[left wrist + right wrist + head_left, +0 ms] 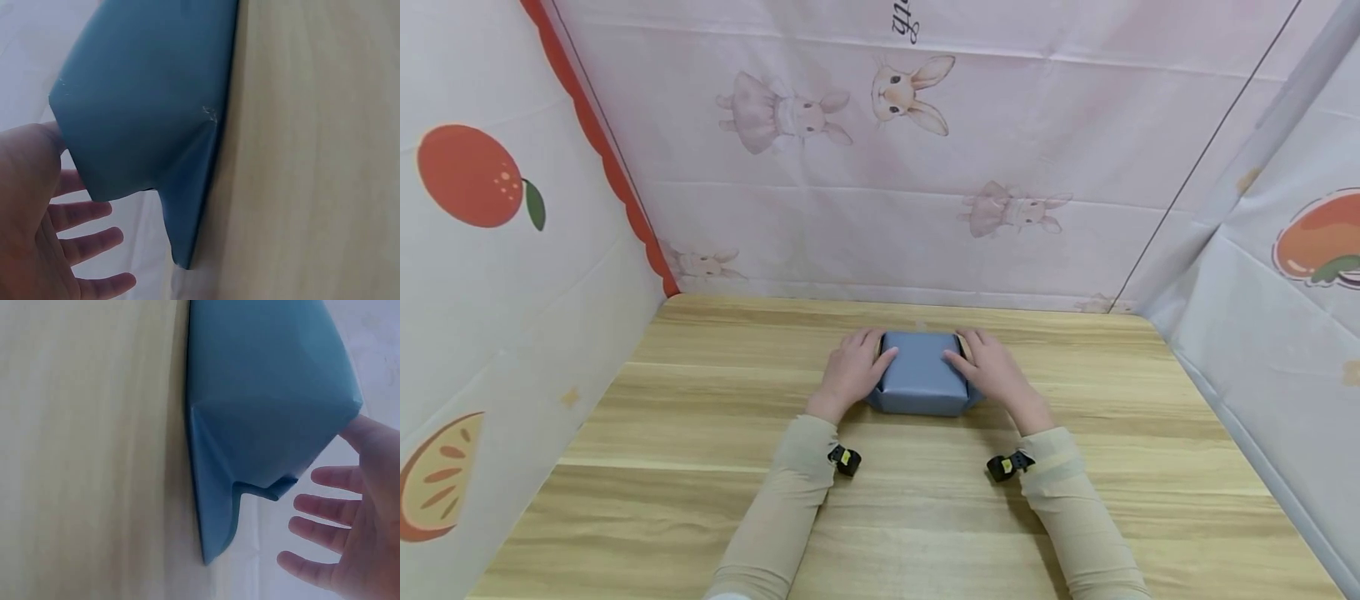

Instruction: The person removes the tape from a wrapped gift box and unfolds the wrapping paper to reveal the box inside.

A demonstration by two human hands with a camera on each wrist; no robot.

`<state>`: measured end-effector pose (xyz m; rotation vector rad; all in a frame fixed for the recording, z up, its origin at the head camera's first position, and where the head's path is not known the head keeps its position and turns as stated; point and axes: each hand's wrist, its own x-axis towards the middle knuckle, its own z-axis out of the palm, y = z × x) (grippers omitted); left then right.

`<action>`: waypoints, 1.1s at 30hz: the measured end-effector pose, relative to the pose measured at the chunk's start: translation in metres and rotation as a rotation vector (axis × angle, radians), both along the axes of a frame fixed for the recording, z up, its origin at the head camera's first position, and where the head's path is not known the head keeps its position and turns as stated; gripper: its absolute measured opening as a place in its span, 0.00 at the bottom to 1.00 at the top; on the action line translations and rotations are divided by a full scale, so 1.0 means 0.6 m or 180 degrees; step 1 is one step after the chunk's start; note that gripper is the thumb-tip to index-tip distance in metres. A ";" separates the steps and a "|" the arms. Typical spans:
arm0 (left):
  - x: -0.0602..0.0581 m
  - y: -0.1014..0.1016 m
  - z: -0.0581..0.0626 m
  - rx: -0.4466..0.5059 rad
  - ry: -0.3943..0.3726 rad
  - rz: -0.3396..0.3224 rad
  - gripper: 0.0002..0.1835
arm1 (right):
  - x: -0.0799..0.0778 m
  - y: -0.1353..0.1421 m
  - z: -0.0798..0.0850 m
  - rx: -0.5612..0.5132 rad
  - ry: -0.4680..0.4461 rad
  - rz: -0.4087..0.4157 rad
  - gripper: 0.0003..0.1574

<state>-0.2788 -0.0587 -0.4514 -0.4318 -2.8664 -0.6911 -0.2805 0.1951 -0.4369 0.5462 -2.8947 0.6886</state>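
A box wrapped in blue-grey paper (924, 367) rests on the wooden table in front of me. Its paper stands out at both ends in folded flaps, the left flap (187, 212) and the right flap (215, 500) tapering to points near the tabletop. At the box's left end is my left hand (850, 367), its thumb on the top edge and its fingers spread, fairly straight, beyond the end. My right hand (996, 371) mirrors it on the right, thumb on top and fingers apart. Each thumb is partly hidden by the box in its wrist view.
The pale wooden table (700, 467) extends around the box. Behind it hangs a pink cloth with rabbits (865, 225), and white cloths with fruit prints (471, 175) flank both sides. Black straps with small devices (845, 460) are on both wrists.
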 end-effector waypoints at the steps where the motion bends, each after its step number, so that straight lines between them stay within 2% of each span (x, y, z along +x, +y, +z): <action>1: -0.001 0.000 -0.002 0.0017 -0.0019 -0.0011 0.31 | -0.001 -0.001 -0.002 -0.0072 -0.0039 0.0035 0.39; 7: -0.009 -0.004 -0.007 0.0088 -0.0136 -0.0101 0.33 | -0.008 -0.006 -0.013 -0.0568 -0.0391 0.0200 0.40; 11: -0.015 -0.009 -0.012 0.0195 -0.0248 -0.0188 0.33 | -0.012 -0.007 -0.021 -0.0769 -0.0547 0.0195 0.42; 18: -0.021 -0.013 -0.017 0.0382 -0.0430 -0.0248 0.35 | -0.020 -0.003 -0.027 -0.1121 -0.0484 0.0258 0.38; 33: -0.020 -0.010 -0.017 0.0299 -0.0378 -0.0194 0.35 | -0.024 -0.002 -0.028 -0.1445 -0.0333 0.0318 0.35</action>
